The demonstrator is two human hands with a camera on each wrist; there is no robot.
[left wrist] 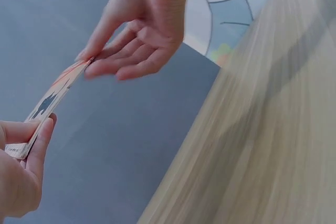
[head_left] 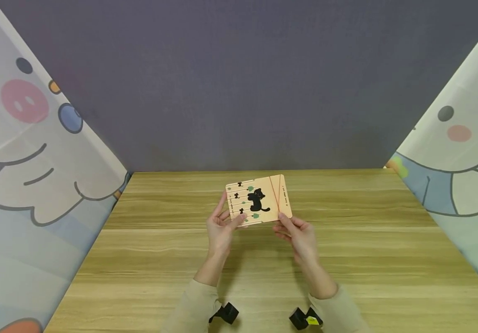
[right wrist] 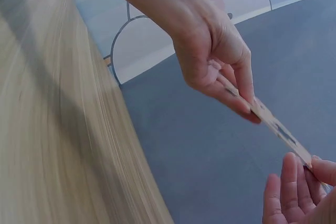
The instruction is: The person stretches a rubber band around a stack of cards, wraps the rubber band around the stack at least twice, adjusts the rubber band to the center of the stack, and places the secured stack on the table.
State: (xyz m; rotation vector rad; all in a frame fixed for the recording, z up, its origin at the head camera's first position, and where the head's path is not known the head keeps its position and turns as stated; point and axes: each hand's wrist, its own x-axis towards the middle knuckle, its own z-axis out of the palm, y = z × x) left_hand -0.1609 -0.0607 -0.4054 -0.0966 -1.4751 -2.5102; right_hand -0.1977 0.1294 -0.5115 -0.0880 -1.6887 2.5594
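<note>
Above the wooden table, both hands hold a thin cream card [head_left: 263,212] printed with a black cat, green leaves and small bows. A thin red string [head_left: 275,194] crosses its right end in slanting lines. The left hand [head_left: 220,231] grips the card's left end, thumb on the printed face and fingers behind. At the lower right corner, near the string, the right hand [head_left: 303,238] pinches the edge between thumb and finger. In the left wrist view the card [left wrist: 50,100] appears nearly edge-on, and the right hand's other fingers [left wrist: 139,69] are loosely bent below it.
The wooden table [head_left: 147,259] spreads beneath the hands. A dark grey panel [head_left: 255,83] rises behind it, with cartoon-printed cloths [head_left: 34,185] on both sides. Black wrist mounts [head_left: 229,313] show at the sleeves.
</note>
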